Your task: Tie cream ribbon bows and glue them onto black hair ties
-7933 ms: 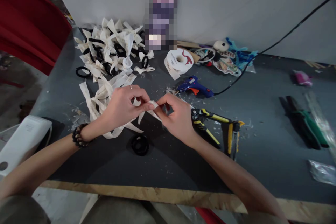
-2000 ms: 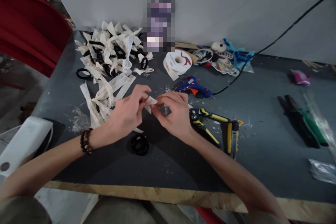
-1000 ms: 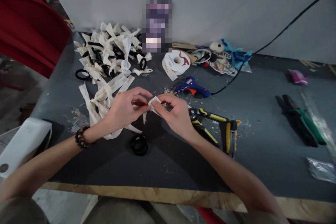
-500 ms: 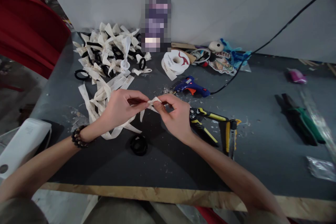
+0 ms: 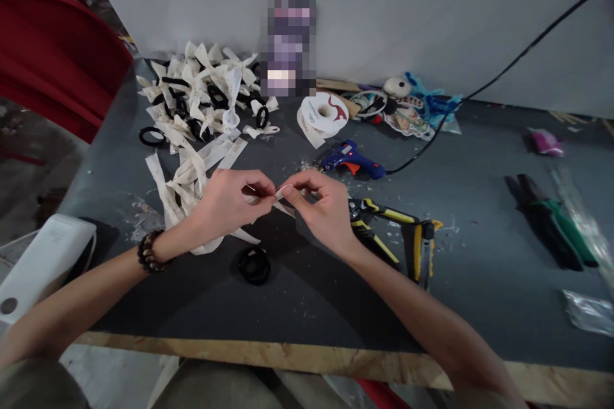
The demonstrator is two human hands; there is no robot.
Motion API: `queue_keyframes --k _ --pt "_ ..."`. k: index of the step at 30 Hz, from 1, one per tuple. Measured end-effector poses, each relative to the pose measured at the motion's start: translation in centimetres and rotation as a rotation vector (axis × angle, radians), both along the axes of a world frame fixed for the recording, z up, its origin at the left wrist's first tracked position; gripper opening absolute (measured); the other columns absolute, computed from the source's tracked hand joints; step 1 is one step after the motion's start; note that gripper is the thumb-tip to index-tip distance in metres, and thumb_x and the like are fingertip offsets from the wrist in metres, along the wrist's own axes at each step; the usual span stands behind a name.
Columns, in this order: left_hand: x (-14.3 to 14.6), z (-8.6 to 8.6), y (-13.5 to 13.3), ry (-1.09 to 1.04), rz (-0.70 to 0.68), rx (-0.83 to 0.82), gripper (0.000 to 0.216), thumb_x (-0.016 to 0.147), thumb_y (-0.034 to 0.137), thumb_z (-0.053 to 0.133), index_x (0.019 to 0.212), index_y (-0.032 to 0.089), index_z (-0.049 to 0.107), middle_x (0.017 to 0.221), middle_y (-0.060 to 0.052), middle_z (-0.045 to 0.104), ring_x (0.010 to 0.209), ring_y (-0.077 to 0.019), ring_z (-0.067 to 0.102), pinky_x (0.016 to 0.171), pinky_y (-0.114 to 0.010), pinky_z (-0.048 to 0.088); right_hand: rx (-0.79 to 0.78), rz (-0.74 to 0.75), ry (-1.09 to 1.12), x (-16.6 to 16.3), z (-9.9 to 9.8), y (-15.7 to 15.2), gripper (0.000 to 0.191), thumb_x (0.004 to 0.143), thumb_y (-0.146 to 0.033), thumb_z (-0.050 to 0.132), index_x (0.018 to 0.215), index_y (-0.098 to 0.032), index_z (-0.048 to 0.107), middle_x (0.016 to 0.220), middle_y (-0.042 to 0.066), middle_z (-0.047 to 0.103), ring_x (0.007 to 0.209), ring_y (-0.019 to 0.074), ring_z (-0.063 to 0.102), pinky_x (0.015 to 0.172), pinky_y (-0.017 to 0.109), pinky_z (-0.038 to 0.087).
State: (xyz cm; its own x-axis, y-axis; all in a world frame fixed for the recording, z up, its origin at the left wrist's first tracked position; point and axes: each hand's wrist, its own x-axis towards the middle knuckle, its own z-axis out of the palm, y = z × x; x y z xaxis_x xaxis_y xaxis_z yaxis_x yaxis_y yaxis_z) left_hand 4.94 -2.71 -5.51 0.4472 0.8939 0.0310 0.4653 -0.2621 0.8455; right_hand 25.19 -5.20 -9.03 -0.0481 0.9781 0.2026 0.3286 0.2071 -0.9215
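Cream ribbon (image 5: 283,192) is pinched above the counter (image 5: 480,294), between the fingers of the left hand (image 5: 228,204) and those of the right hand (image 5: 326,208). Both sets of fingers are closed on it, thumb against forefinger, the two sets of tips nearly meeting. Its short visible fold runs lengthwise from the left fingertips up toward the right thumb; a tail slants down and right beneath. The fingers hide the rest, so its full shape cannot be told.

Just below the fingers lies one cluster of black rings (image 5: 254,266), overlapping, their number unclear. Left of the fingers, loose ribbon strips (image 5: 185,172) spread out, partly covered by the left hand and too tangled to count. Just beyond the fingers to the right rests one blue glue gun (image 5: 352,158), nozzle toward the left. Right of the fingers sit one black-and-yellow hand tool (image 5: 378,223), its near end hidden by the right hand, and one yellow cutter (image 5: 424,252).

Farther beyond the fingers stands one ribbon spool (image 5: 322,116); to its left is a heap of cream bows (image 5: 201,92) mixed with black rings, uncountable. Well right of the fingers lies one green-handled tool (image 5: 556,223).
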Motion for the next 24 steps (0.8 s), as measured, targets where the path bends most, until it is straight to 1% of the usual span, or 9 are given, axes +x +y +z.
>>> queue_keyframes --k 2,4,8,11,14,18,21,22,24 --pt "-0.05 0.17 0.05 -0.046 -0.039 -0.019 0.011 0.09 0.028 0.071 0.09 0.02 0.078 0.09 -0.003 0.082 0.08 -0.0175 0.077 0.075 -0.026 0.062 0.01 -0.013 0.029 -0.02 -0.01 0.0 0.016 0.094 -0.037 0.074 0.083 -0.025 0.074 0.08 -0.001 0.077 0.073 0.0159 0.066 0.068 0.032 0.047" --pt "-0.14 0.38 0.16 -0.086 -0.05 -0.043 0.014 0.092 0.032 0.072 0.09 0.02 0.079 0.091 -0.003 0.082 0.08 -0.0179 0.077 0.075 -0.026 0.062 -0.013 -0.021 0.075 -0.06 -0.05 0.06 0.016 0.093 -0.037 0.075 0.083 -0.024 0.073 0.079 -0.001 0.076 0.071 0.0157 0.066 0.067 0.031 0.048" --pt "-0.39 0.62 0.55 -0.138 -0.037 -0.124 0.017 0.09 0.036 0.076 0.09 0.019 0.081 0.088 -0.005 0.082 0.076 -0.0179 0.075 0.069 -0.025 0.059 -0.054 -0.034 0.127 -0.15 -0.09 0.13 0.02 0.092 -0.04 0.076 0.083 -0.023 0.071 0.075 -0.001 0.074 0.066 0.0154 0.064 0.065 0.031 0.049" --pt "-0.47 0.54 0.71 -0.166 -0.038 -0.168 0.02 0.09 0.038 0.077 0.092 0.019 0.081 0.087 -0.006 0.081 0.075 -0.0173 0.073 0.065 -0.025 0.056 -0.004 -0.028 0.1 -0.16 -0.06 0.01 0.017 0.094 -0.037 0.075 0.084 -0.023 0.07 0.077 -0.001 0.073 0.07 0.0148 0.064 0.068 0.031 0.049" --pt "-0.47 0.35 0.71 -0.17 -0.058 -0.194 0.022 0.091 0.04 0.076 0.089 0.018 0.081 0.081 -0.005 0.078 0.069 -0.0149 0.068 0.06 -0.024 0.051 0.039 -0.019 0.071 -0.14 -0.07 -0.16 0.014 0.094 -0.034 0.075 0.086 -0.024 0.071 0.08 -0.002 0.074 0.073 0.0141 0.065 0.072 0.03 0.049" --pt "-0.49 0.09 0.72 -0.257 -0.046 -0.22 0.02 0.093 0.037 0.075 0.093 0.018 0.081 0.088 -0.007 0.078 0.076 -0.0155 0.068 0.066 -0.024 0.052 -0.002 -0.021 0.144 -0.18 -0.18 -0.2 0.013 0.094 -0.036 0.075 0.092 -0.024 0.072 0.083 -0.002 0.075 0.074 0.014 0.065 0.071 0.029 0.048" --pt "-0.51 -0.02 0.75 -0.302 -0.027 -0.215 0.017 0.092 0.035 0.077 0.094 0.019 0.082 0.092 -0.007 0.079 0.078 -0.016 0.068 0.069 -0.026 0.053 -0.053 0.004 0.183 -0.24 -0.23 -0.08 0.022 0.087 -0.036 0.082 0.103 -0.024 0.074 0.093 0.0 0.077 0.08 0.0153 0.067 0.072 0.03 0.049" --pt "-0.49 -0.03 0.74 -0.311 -0.021 -0.223 0.016 0.09 0.035 0.078 0.093 0.02 0.082 0.091 -0.006 0.079 0.078 -0.016 0.068 0.069 -0.026 0.052 -0.069 0.018 0.194 -0.27 -0.24 -0.03 0.025 0.085 -0.036 0.084 0.104 -0.024 0.074 0.094 0.0 0.077 0.08 0.0158 0.067 0.073 0.031 0.049" --pt "-0.37 -0.02 0.7 -0.355 -0.007 -0.292 0.013 0.088 0.032 0.079 0.09 0.02 0.083 0.089 -0.006 0.078 0.079 -0.0164 0.068 0.071 -0.026 0.052 -0.089 0.04 0.231 -0.33 -0.26 0.04 0.023 0.082 -0.033 0.085 0.1 -0.024 0.074 0.092 0.0 0.078 0.08 0.0163 0.068 0.074 0.031 0.051"
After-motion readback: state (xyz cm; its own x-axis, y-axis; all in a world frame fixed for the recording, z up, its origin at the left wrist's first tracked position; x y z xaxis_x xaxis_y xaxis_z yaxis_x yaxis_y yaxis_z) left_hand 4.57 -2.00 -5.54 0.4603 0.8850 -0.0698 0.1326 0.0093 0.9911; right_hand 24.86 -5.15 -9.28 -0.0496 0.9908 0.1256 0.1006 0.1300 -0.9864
